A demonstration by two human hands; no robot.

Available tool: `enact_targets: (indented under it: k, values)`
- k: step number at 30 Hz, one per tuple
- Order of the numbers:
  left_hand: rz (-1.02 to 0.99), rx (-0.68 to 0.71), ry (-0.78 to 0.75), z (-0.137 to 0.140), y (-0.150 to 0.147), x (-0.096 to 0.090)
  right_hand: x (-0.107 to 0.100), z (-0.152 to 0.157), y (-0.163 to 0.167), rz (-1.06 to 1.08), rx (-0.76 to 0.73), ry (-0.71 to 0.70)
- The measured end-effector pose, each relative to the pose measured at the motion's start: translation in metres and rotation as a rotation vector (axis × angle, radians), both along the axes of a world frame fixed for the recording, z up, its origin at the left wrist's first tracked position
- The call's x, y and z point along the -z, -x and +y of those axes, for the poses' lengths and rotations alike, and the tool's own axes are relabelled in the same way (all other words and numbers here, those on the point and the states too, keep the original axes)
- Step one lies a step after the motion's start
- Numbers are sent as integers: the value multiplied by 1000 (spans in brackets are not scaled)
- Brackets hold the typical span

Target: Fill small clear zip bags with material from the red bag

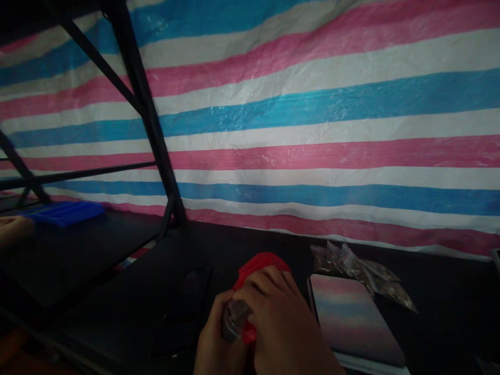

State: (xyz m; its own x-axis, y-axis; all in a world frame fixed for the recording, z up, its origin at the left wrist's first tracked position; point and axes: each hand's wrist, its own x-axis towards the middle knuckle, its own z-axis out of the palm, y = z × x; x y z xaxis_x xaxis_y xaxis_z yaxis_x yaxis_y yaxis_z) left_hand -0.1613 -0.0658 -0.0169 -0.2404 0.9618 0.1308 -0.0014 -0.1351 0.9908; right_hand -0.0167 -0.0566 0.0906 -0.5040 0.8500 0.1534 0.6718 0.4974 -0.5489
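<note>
Here both hands meet low over the dark table (117,291): the left hand (216,344) pinches a small dark piece (234,320) against a red object (260,268), and the right hand (283,323) closes over both. The work looks mid-way, with nothing set down.

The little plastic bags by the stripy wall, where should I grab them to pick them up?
Probably pinch the plastic bags by their crinkled clear tops, which stick up at the end nearest the striped tarp. Come from above: they lie flat on the dark table, with the shiny tablet close in front.
</note>
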Motion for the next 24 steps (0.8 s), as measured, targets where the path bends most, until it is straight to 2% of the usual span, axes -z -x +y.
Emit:
enact_targets:
  k: [7,10,13,18,20,24]
  values:
    - [50,52,36,1,4,8,-4,-1,9,-122,-50,54]
    - [68,42,33,-1,2,5,2,-1,9,-38,-83,30]
    - [43,-35,13,-3,-1,0,7,0,6,107,-83,7]
    - [-52,-31,0,-4,-5,-9,8,10,-7,382,66,-145]
    - [-107,-47,-6,-2,-4,-14,11,15,-15,364,146,-160]
    - [-199,-112,10,2,3,-19,32,23,-25,181,189,-49]
